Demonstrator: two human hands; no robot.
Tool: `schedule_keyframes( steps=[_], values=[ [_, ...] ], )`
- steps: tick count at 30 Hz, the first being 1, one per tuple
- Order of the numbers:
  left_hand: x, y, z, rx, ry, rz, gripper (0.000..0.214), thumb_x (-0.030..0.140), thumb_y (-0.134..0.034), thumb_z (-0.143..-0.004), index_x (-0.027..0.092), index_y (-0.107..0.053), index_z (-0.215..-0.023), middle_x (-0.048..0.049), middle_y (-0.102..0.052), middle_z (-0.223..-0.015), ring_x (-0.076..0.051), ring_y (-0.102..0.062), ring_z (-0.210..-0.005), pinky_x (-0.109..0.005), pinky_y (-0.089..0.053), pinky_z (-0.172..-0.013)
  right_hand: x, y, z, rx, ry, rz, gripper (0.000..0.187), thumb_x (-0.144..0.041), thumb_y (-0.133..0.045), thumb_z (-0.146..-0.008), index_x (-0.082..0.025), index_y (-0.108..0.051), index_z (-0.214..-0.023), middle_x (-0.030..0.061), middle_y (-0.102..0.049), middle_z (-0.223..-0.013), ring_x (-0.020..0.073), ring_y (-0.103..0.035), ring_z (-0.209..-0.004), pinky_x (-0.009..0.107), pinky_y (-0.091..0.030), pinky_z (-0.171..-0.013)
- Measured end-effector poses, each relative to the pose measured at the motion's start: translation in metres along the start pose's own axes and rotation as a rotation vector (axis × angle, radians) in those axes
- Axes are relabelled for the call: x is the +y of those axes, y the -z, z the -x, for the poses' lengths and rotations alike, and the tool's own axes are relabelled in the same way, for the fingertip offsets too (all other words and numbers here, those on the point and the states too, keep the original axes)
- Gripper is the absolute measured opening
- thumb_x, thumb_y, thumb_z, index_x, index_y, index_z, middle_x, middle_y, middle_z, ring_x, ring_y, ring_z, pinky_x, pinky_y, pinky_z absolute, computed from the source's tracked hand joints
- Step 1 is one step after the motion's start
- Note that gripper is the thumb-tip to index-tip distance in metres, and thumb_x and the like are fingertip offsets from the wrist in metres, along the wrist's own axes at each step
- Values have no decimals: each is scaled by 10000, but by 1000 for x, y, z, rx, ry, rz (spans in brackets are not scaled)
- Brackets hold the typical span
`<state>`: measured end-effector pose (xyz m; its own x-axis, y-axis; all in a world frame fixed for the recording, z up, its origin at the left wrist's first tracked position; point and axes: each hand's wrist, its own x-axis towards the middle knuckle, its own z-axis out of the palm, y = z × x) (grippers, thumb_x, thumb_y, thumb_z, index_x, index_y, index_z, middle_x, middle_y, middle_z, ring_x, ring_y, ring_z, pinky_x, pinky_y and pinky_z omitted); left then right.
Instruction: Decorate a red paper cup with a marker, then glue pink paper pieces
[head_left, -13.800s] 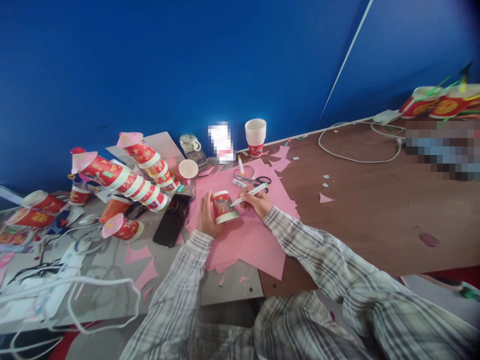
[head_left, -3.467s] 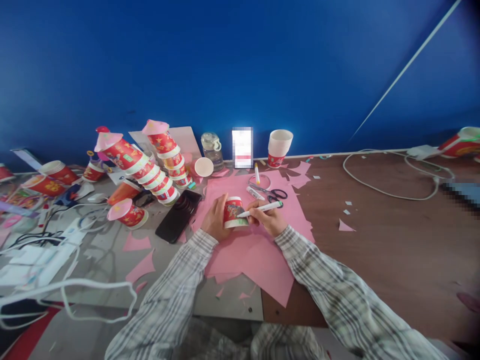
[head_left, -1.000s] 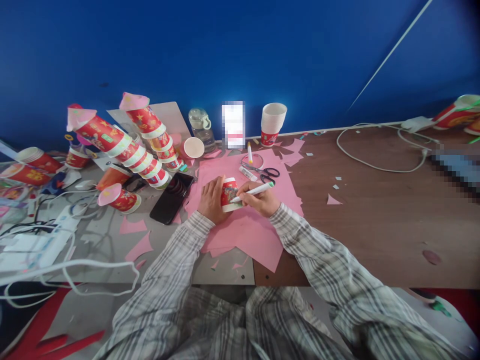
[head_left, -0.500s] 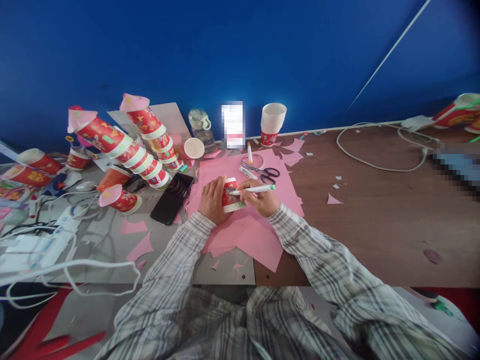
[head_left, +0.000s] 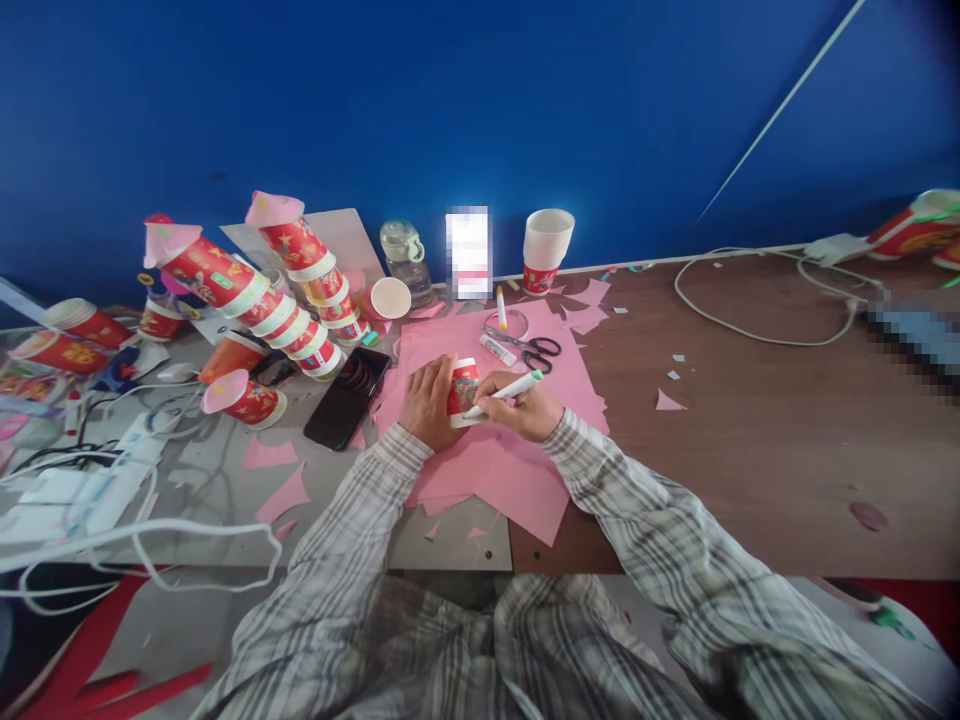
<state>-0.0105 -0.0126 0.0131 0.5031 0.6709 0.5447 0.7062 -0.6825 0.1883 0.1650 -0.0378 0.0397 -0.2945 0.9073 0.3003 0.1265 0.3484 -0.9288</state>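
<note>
We find the scene bright and evenly lit. The blue wall [head_left: 450,100] is lightest at centre and darkens toward the corners. Shadows under the left hand [head_left: 427,400] and right hand [head_left: 525,412] on the pink paper [head_left: 510,480] are soft. Edges bend and smear; the white cables [head_left: 225,530] at lower left are blurred. Two patches [head_left: 469,252] are pixelated.

The brown table [head_left: 750,450] carries pink paper sheets [head_left: 495,470] and a white cable [head_left: 750,335]; a black phone [head_left: 346,397] lies on the grey top [head_left: 225,500].

Pixelated patch [head_left: 468,253] against the wall [head_left: 450,100]; blurred strip [head_left: 916,338] and half-cropped cups [head_left: 930,215] at the right edge.
</note>
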Motion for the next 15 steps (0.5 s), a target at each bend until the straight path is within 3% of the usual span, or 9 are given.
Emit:
schedule_keyframes(
  steps=[5,10,15],
  values=[
    [0,0,0,1,2,0,797,487,-525,-685,104,-200,-1304,-209,-440,-1225,-328,-422,-1124,-465,-345,-913,-1,2,0,101,-18,15,126,-257,-500,-737,-158,-578,-739,0,-556,-609,105,-484,-531,228,-385,-503],
    [-1,0,0,-4,-2,15,819,490,-533,-679,92,-184,-1304,-216,-429,-1237,-328,-408,-1135,-471,-332,-924,-2,4,1,-77,-30,-23,135,-268,-509,-727,-151,-569,-697,-10,-528,-581,89,-447,-504,214,-357,-476],
    [-1,0,0,-8,13,12,821,486,-544,-672,94,-193,-1302,-213,-434,-1231,-328,-412,-1129,-465,-334,-919,-1,4,1,42,-33,-2,129,-255,-502,-733,-150,-577,-729,-1,-550,-597,100,-477,-528,221,-367,-492]
  ],
)
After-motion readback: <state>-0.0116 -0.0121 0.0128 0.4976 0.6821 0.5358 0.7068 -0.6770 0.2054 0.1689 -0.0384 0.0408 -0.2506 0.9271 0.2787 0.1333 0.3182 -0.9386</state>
